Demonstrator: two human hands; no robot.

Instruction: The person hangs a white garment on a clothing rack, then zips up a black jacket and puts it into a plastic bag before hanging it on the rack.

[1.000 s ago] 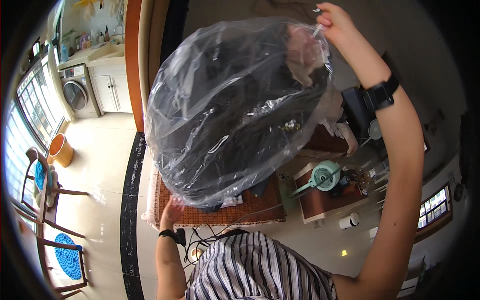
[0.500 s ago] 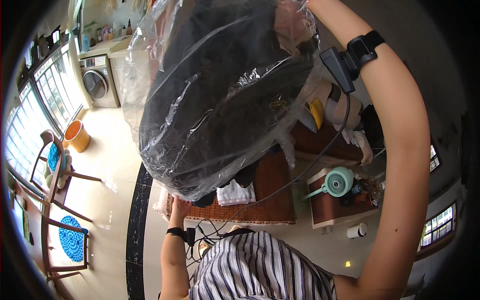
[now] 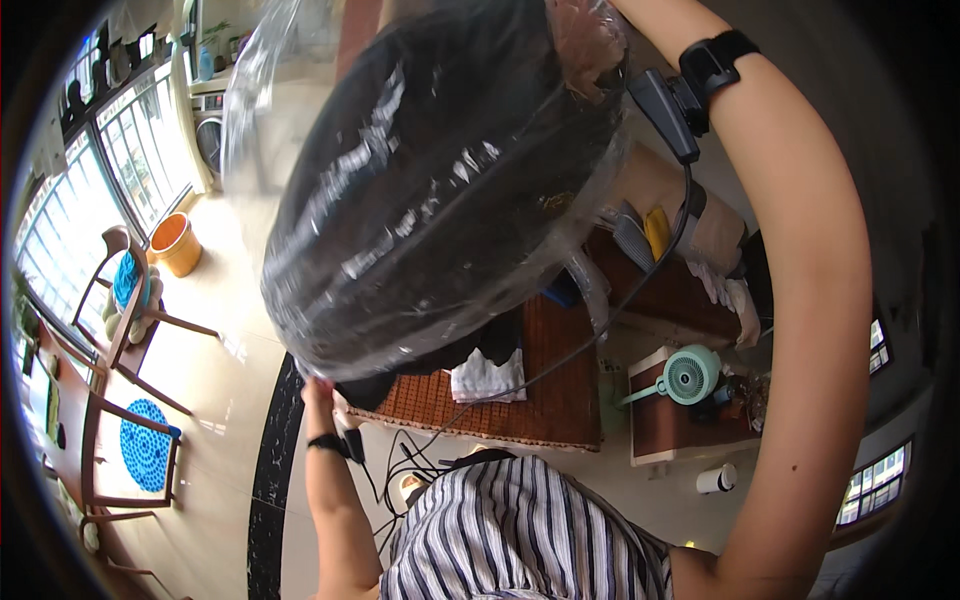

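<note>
A large clear plastic cover (image 3: 430,215) with a bulky dark garment (image 3: 470,110) inside fills the upper middle. At its lower left corner my left hand (image 3: 318,390) is closed, its fingers gripping the plastic edge. My right arm is raised along the right side to the top of the view. A pinkish shape, seemingly my right hand (image 3: 588,50), shows blurred through the plastic at the upper right; its fingers cannot be made out. Black cloth hangs out below the cover's lower edge. Each wrist wears a black strap with a cabled device.
Below the cover stands a brown mat-covered seat (image 3: 555,385) with a folded white cloth (image 3: 490,377). To the right, a mint-green fan (image 3: 690,374) rests on a low table. Wooden chairs (image 3: 130,440) and an orange bucket (image 3: 176,244) are at left. Cables lie near my feet.
My left hand has moved left and slightly up, drawing the cover's lower corner with it. The plastic over the garment looks tauter. My right arm has barely moved.
</note>
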